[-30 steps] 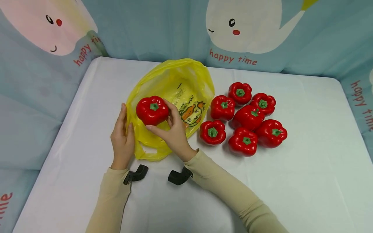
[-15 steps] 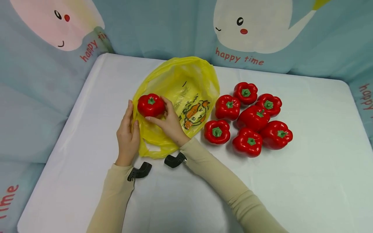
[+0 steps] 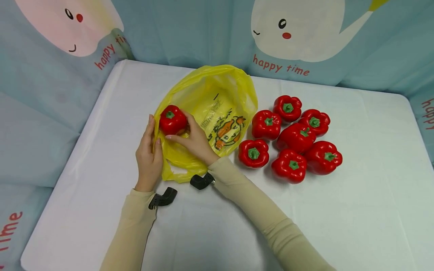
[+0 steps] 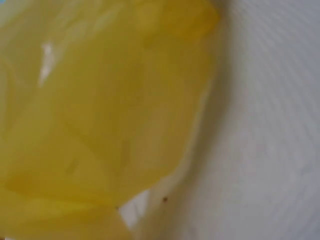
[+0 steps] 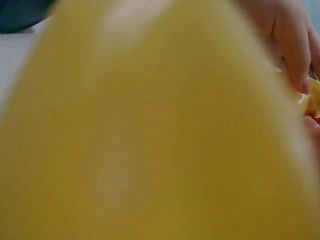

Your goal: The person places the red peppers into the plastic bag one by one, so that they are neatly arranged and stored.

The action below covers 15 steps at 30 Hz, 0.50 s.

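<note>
And the red pepper (image 3: 172,122), gripped by the right hand (image 3: 196,141), has tipped left inside the yellow bag (image 3: 217,109); placing looks close! The left hand (image 3: 148,162) pinches the left rim (7 more peppers (image 3: 295,138) sit right).

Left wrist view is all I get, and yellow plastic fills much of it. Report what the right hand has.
Observer: The right hand grips a red pepper with a green stem.
Operator: Tell me where the red pepper is.
Observer: At the left part of the yellow bag, within its opening as the head view shows it; how deep, I can't tell.
Operator: Count any loose ones.
Observer: Seven loose red peppers are grouped on the white cloth, to the right of the bag.
</note>
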{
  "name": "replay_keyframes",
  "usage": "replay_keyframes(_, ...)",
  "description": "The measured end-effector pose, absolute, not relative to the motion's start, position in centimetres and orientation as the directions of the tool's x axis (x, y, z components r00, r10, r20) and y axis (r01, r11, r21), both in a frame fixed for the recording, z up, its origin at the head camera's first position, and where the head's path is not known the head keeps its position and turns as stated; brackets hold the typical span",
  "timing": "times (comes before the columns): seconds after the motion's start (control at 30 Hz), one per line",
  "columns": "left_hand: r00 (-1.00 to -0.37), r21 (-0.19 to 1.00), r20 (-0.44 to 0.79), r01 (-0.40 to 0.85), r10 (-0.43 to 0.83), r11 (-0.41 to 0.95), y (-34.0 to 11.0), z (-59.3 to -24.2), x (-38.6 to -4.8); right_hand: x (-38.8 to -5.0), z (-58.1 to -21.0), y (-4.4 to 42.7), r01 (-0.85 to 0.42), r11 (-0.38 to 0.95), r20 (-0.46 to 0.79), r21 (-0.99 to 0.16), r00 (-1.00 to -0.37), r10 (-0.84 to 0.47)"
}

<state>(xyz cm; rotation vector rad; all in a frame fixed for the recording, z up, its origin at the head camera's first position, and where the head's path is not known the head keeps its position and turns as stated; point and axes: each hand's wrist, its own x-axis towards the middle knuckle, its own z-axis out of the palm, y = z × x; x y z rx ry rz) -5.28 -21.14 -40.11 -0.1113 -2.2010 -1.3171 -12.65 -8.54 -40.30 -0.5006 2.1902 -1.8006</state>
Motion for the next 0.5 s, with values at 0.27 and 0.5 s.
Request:
replay_keyframes(0.27,-0.837,0.795,0.5,0.34,-0.225,0.503,-20.99,-40.06,-5.28,-13.0,-39.97,-8.5,-0.066,0.213,-0.02,-0.975,-0.926,-0.378)
replay_keyframes(0.5,-0.839,0.795,0.486,0.307,-0.246,0.523,-21.1,-39.85,-5.21,-12.84,-39.64,-8.16,-0.071,0.131,0.018,-0.989,-0.929,-0.369)
